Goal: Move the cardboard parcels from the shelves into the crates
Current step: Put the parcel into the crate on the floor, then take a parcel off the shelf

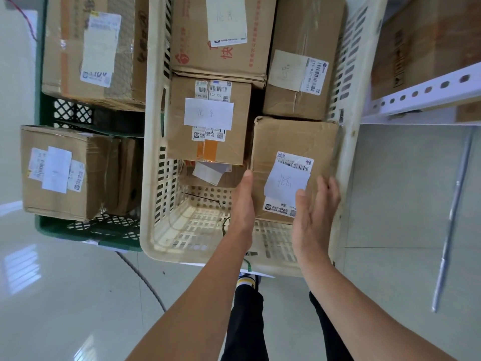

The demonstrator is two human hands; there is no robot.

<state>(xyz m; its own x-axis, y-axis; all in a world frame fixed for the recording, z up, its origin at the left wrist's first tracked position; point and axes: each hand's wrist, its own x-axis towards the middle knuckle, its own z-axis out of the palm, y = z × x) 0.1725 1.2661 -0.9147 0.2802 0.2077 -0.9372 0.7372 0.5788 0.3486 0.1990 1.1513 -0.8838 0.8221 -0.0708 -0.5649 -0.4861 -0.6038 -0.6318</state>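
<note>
Both hands are flanking the parcel (294, 162) inside the white crate (153, 178): left hand (242, 201) touching its left edge, right hand (315, 212) spread flat on top, long axis pointing away.

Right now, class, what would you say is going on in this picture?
A person is setting a cardboard parcel into the near right corner of a white crate. The left hand steadies its left edge; the right hand lies open against its near right side. Three other parcels already lie in that crate, and a green crate to the left holds two more. A shelf stands on the right.
</note>
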